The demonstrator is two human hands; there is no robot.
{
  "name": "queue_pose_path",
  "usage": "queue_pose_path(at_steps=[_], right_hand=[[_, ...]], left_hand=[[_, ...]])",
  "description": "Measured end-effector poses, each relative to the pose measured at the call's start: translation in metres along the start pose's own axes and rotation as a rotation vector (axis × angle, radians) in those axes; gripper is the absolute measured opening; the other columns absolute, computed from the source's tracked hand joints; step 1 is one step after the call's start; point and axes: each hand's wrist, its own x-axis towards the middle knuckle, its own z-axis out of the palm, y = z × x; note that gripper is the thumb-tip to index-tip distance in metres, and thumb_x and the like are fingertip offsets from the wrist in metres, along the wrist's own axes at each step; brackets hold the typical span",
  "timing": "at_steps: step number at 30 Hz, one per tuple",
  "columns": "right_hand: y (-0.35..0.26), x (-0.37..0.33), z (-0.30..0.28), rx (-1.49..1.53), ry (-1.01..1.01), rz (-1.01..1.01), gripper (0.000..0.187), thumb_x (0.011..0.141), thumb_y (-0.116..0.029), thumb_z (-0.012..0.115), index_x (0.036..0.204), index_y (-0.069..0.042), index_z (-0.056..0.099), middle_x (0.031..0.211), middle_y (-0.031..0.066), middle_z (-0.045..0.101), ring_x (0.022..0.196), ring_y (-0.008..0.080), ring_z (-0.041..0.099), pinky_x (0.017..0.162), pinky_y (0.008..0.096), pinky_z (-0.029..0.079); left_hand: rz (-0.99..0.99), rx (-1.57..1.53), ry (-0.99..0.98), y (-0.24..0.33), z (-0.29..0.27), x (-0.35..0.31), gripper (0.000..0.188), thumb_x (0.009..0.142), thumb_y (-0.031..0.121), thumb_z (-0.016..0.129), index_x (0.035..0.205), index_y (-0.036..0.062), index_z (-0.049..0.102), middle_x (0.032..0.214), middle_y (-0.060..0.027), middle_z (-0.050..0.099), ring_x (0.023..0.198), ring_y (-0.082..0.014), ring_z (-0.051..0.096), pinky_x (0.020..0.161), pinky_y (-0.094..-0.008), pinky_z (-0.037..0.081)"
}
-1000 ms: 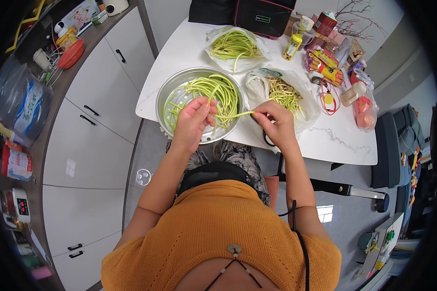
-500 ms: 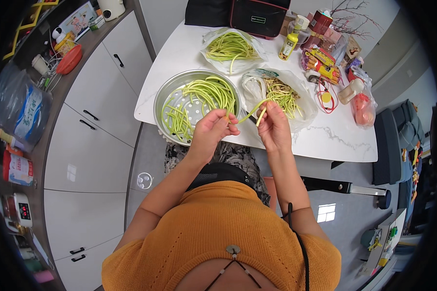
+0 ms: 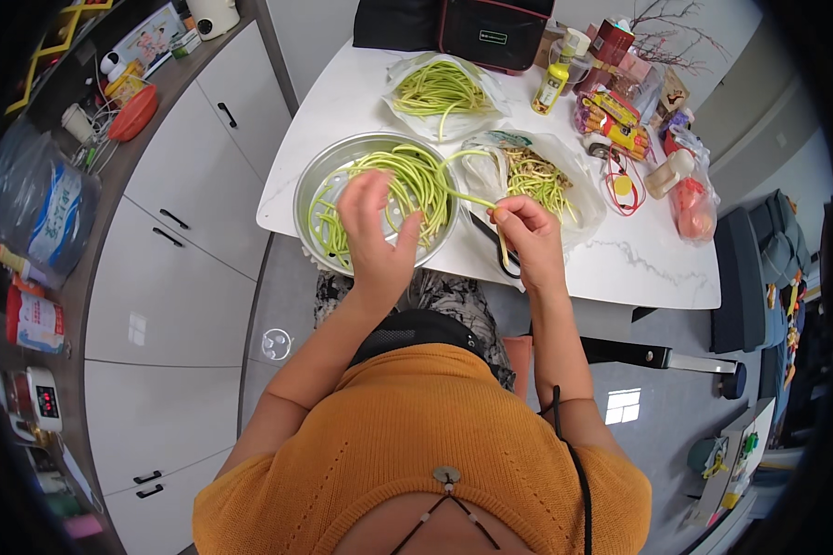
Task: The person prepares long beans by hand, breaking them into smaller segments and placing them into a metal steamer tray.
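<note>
My left hand (image 3: 378, 236) is over the near side of a round metal basin (image 3: 307, 166) with a perforated bottom, fingers apart and nothing held. Inside the basin lie long green garlic scapes (image 3: 421, 176) beside shorter cut lengths (image 3: 329, 231). To the right, my right hand (image 3: 535, 242) pinches one long garlic scape (image 3: 469, 196) between thumb and fingers. That stem arcs left toward the basin's rim, and a short end hangs below the fingers. Just beyond this hand, a white plastic bag (image 3: 578, 180) holds trimmed ends, some brownish. Dark-handled scissors (image 3: 506, 268) lie partly hidden near the table edge.
Another plastic bag of garlic scapes (image 3: 440, 88) lies behind the basin on the white table (image 3: 657, 268). A yellow bottle (image 3: 551, 85), packaged sausages (image 3: 611, 125) and a red cord (image 3: 625, 185) crowd the right back. A black case (image 3: 495, 32) stands at the far edge.
My left hand has let go of the stem, opened and moved left and up over the basin. My right hand shifted slightly right and down, still holding the garlic scape; the scissors show more.
</note>
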Motion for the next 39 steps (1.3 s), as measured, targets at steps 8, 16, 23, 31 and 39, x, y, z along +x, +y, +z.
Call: queue_pose_path(at_steps=[8, 16, 23, 31, 39], right_hand=[[-0.003, -0.003, -0.002, -0.168, -0.188, -0.028, 0.01, 0.084, -0.009, 0.064, 0.09, -0.001, 0.063, 0.07, -0.0046, 0.055, 0.059, -0.0004, 0.044, 0.052, 0.015, 0.034], [0.006, -0.007, 0.012, -0.301, 0.004, -0.273, 0.009, 0.079, -0.006, 0.068, 0.085, -0.001, 0.064, 0.069, -0.0037, 0.056, 0.054, 0.0022, 0.042, 0.048, 0.0175, 0.034], [0.005, -0.018, 0.031, -0.713, -0.017, -0.638, 0.011, 0.071, 0.001, 0.068, 0.079, -0.003, 0.062, 0.073, 0.0087, 0.061, 0.064, 0.0237, 0.059, 0.054, 0.0314, 0.046], [0.012, -0.017, 0.037, -0.802, -0.042, -0.8, 0.013, 0.07, 0.001, 0.068, 0.08, -0.003, 0.061, 0.074, 0.009, 0.06, 0.066, 0.026, 0.059, 0.059, 0.0335, 0.047], [0.007, -0.019, 0.036, -0.816, -0.013, -0.681, 0.011, 0.071, -0.001, 0.068, 0.08, -0.003, 0.061, 0.073, 0.0093, 0.06, 0.065, 0.0264, 0.059, 0.058, 0.0334, 0.047]], left_hand=[[0.29, 0.149, -0.244, 0.003, -0.001, 0.006, 0.023, 0.068, 0.003, 0.07, 0.09, 0.0056, 0.067, 0.094, -0.0054, 0.061, 0.086, -0.0251, 0.053, 0.074, -0.0337, 0.045], [-0.102, -0.15, -0.298, 0.001, 0.0, 0.0, 0.01, 0.078, 0.002, 0.066, 0.088, 0.0011, 0.064, 0.087, -0.0065, 0.062, 0.072, -0.0156, 0.055, 0.062, -0.0254, 0.045], [-0.708, -0.703, -0.269, 0.001, 0.002, -0.01, 0.009, 0.086, 0.004, 0.059, 0.094, -0.0013, 0.059, 0.084, -0.0028, 0.06, 0.068, -0.0064, 0.053, 0.062, -0.0198, 0.044], [-0.751, -0.796, -0.235, 0.002, 0.005, -0.014, 0.008, 0.087, 0.003, 0.057, 0.094, -0.0013, 0.059, 0.08, -0.0022, 0.058, 0.065, -0.0068, 0.051, 0.061, -0.0187, 0.042], [-0.86, -0.981, -0.136, -0.009, 0.006, -0.019, 0.011, 0.089, 0.006, 0.057, 0.097, -0.0006, 0.058, 0.086, -0.0028, 0.059, 0.066, -0.0077, 0.05, 0.062, -0.0196, 0.042]])
